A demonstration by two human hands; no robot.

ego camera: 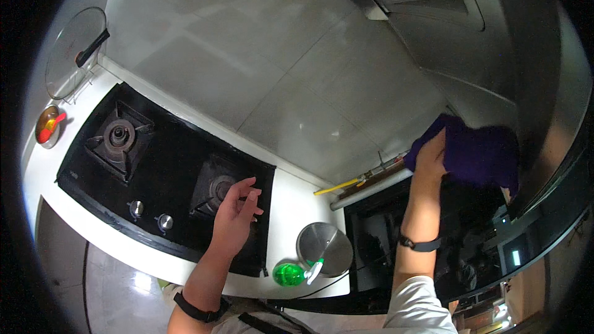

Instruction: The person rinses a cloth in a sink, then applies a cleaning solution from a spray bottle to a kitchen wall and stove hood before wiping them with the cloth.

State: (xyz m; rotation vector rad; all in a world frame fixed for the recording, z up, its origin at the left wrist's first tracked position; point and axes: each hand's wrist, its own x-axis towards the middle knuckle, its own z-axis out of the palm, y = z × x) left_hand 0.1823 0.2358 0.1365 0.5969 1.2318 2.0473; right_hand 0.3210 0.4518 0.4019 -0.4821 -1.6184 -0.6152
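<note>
My right hand reaches far out to the right and holds a dark purple cloth. The cloth lies against the corner beside the range hood and hides most of my fingers. Over the right burner of a black gas stove hovers my left hand, fingers apart and slightly curled, with nothing in it. Below and right of that hand, a spray bottle of green liquid stands on the white counter, beside a round stainless steel pot or lid.
A range hood overhangs the upper right. Against the left wall leans a glass lid, near a metal bowl with a red spoon. A yellow gas hose and a grey pipe run along the tiled wall.
</note>
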